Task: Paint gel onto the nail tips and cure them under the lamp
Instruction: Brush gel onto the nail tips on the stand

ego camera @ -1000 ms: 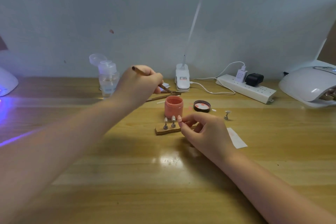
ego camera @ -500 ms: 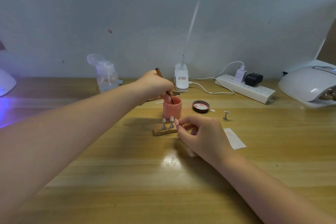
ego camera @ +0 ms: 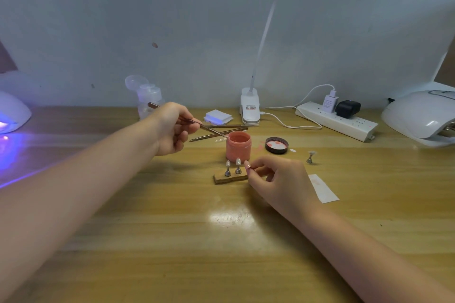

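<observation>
Head view: left hand (ego camera: 172,128) grips brush (ego camera: 187,120), bristle end at rim of open gel jar (ego camera: 238,145) on bench (ego camera: 172,241). Right hand (ego camera: 278,179) pinches nail tip (ego camera: 247,165) beside holder (ego camera: 230,177). Advice: wipe excess on rim, brace right hand, stroke thin coat.

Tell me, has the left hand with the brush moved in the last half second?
Yes. The left hand has drawn back leftward from the pink gel jar, so only the brush tip reaches its rim.
</observation>
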`<state>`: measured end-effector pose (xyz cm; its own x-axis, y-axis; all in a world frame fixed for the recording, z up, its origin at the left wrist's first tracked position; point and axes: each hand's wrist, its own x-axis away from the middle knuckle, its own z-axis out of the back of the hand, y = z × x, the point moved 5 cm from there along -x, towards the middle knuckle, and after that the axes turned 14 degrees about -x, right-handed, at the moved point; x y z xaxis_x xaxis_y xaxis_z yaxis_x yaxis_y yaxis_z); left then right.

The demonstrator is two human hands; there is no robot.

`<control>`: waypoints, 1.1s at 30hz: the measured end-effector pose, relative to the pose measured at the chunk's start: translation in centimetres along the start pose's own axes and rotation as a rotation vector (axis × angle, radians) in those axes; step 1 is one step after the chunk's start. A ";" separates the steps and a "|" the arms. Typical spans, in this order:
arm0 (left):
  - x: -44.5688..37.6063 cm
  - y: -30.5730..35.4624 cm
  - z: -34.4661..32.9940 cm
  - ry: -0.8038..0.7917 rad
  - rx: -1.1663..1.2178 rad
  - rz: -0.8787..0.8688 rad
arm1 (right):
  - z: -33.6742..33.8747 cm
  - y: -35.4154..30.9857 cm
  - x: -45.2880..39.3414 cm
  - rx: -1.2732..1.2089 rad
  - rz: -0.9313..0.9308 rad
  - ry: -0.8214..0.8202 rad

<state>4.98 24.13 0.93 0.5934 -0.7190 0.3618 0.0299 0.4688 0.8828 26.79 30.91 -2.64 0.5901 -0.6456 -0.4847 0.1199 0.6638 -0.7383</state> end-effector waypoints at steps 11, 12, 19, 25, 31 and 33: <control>0.8 -1.8 -0.2 0.076 0.172 -0.065 | 0.2 0.3 -0.3 -0.047 -0.011 0.028; 1.1 -1.9 -0.1 0.106 0.200 -0.122 | 0.3 0.3 -0.3 -0.072 -0.019 0.044; 7.1 -3.4 -2.0 0.230 -0.095 -0.814 | 0.7 -0.1 -0.3 -0.161 0.034 0.104; 10.2 -3.6 -3.6 0.297 -0.359 -0.999 | 0.8 -0.3 -0.3 -0.125 0.099 0.119; 10.9 -3.8 -4.1 0.305 -0.453 -1.080 | 1.0 -0.5 -0.2 -0.072 0.127 0.143; 11.0 -3.9 -3.8 0.309 -0.417 -1.073 | 1.0 -0.5 -0.2 -0.073 0.130 0.142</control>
<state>14.46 16.37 0.33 0.2726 -0.7185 -0.6399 0.8543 -0.1252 0.5045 27.40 31.09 -1.66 0.4776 -0.6064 -0.6357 -0.0113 0.7193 -0.6946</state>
